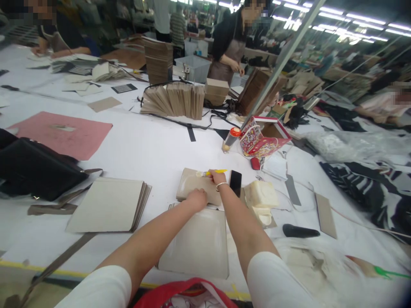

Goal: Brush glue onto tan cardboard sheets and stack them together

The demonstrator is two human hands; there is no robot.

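Note:
My right hand [218, 178] is closed on a brush [205, 173] with a yellow handle, its bristles pointing left over a small stack of beige boards [189, 182]. On the near part of that stack rests my left hand [198, 199], fingers curled; whether anything is in them is hidden. Nearer to me lies a larger beige panel [199, 244] with a shiny surface, atop other sheets. A black phone [235, 183] lies just right of my right hand.
A stack of grey-beige panels [105, 205] and a black bag [41, 171] are at left. To the right stand a cream container [261, 194], a red-lidded bottle [231, 139] and a patterned box [265, 139]. People work across the table.

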